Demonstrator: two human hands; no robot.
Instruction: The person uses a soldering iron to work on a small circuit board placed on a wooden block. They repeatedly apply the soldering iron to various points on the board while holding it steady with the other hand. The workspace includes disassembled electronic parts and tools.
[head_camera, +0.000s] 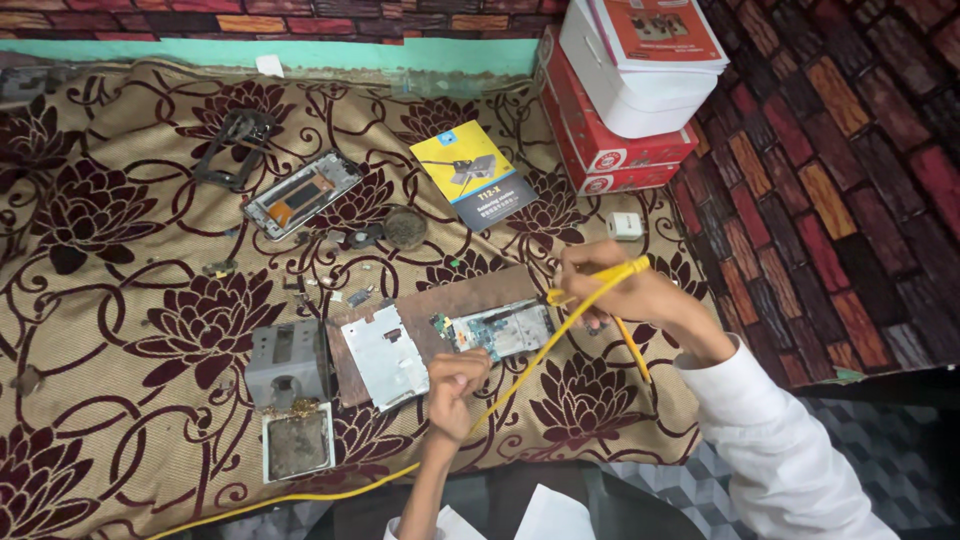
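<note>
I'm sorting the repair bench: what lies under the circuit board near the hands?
The circuit board rests on a brown board, beside a grey metal plate. The brown board lies on the floral cloth; whatever sits directly beneath is hidden.

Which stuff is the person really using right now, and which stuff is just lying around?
In use:
- right hand holding the yellow tool
- left hand by the circuit board
- brown board underneath
- metal plate

Lying about:
- phone frame
- yellow booklet
- red boxes
- white tub
- grey box
- small tray
</note>
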